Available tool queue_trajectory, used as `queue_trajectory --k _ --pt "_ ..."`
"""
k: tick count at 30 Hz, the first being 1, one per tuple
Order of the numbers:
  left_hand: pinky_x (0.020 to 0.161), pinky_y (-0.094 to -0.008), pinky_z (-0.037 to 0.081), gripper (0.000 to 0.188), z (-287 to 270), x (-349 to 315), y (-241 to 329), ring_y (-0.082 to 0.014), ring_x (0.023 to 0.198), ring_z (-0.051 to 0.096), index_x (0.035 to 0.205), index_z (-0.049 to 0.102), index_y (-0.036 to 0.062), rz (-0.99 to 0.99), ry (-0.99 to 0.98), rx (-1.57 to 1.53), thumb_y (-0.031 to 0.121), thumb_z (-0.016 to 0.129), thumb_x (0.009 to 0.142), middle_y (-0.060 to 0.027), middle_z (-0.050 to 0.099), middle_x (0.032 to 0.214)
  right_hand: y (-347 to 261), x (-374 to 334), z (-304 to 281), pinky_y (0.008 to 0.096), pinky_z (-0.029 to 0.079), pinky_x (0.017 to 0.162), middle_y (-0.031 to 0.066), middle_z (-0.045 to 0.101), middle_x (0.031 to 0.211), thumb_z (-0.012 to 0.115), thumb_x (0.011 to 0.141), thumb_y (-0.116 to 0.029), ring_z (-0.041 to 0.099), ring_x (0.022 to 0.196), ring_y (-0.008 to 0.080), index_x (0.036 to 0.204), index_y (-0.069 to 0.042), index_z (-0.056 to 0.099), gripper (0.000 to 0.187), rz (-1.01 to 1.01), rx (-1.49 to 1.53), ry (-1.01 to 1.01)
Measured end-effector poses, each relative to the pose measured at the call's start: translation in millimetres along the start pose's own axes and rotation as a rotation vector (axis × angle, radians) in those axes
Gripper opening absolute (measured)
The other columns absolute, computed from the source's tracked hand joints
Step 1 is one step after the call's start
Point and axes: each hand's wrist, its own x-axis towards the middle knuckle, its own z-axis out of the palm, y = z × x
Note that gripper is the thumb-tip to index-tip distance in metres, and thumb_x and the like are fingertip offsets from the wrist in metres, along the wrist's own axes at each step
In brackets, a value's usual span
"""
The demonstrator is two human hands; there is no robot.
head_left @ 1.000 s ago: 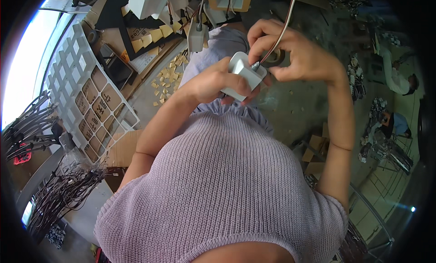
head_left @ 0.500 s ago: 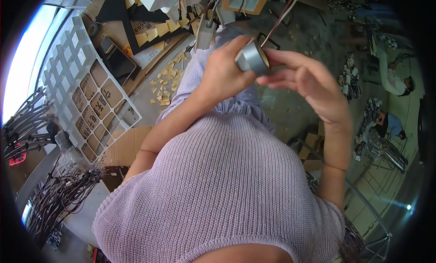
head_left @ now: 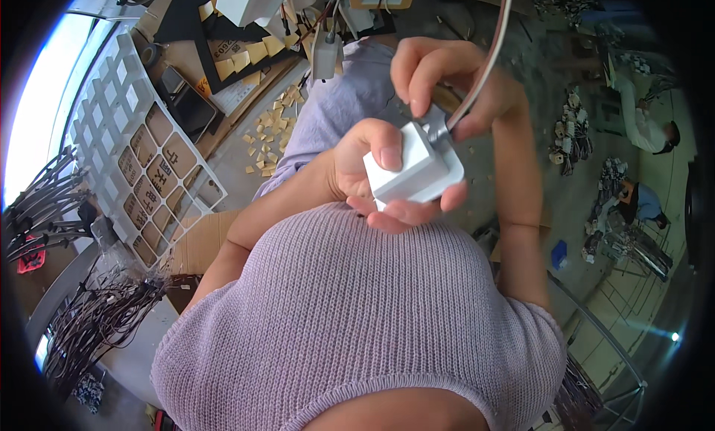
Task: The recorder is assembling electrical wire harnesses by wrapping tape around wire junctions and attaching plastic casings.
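Cluttered workshop floor (head_left: 506, 174), bright window (head_left: 41, 96) far left. White grid frame (head_left: 202, 163) next, over cardboard; dark rectangular device (head_left: 195, 118) just beside its right edge. Tan squares (head_left: 272, 133) scattered on the floor, right of that. Left hand (head_left: 356, 154) grips white housing (head_left: 406, 170) in midair before the chest: thumb on top, fingers under. Grey tape (head_left: 438, 126) at housing's upper right edge, where cable (head_left: 502, 33) exits; right hand (head_left: 465, 66) pinches the tape. Two people (head_left: 649, 133) far right.
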Motion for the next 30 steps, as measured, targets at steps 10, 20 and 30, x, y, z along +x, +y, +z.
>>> queue_trajectory --k 10,20,30 --pt "0.046 -0.0277 0.043 0.028 16 -1 19 -0.0102 0.056 0.056 0.097 0.061 -0.0009 0.612 1.518 1.642 0.008 0.063 0.071 -0.0045 0.062 0.074 -54 -26 48 0.0275 0.049 0.083 0.0118 0.063 0.098 0.051 0.089 -0.057 0.061 0.088 0.0151 0.121 0.007 0.053 0.071 0.432 0.397 0.655" --pt "0.034 -0.0219 0.038 0.047 15 -4 18 -0.022 0.057 0.059 0.11 0.055 -0.0092 0.128 0.672 0.675 0.022 0.056 0.074 -0.0143 0.056 0.072 -15 -33 21 0.0262 0.041 0.083 0.0022 0.052 0.105 0.086 0.06 -0.04 0.052 0.095 0.0123 0.116 -0.004 0.059 0.072 0.348 -0.045 0.303" --pt "0.063 -0.035 0.05 0.041 11 -5 14 -0.0219 0.069 0.061 0.109 0.056 -0.0006 0.447 1.541 2.049 0.019 0.067 0.076 -0.009 0.063 0.085 -43 -28 45 0.0212 0.047 0.075 0.007 0.064 0.096 0.055 0.094 -0.04 0.059 0.075 0.0098 0.11 0.004 0.061 0.046 0.546 0.353 0.678"
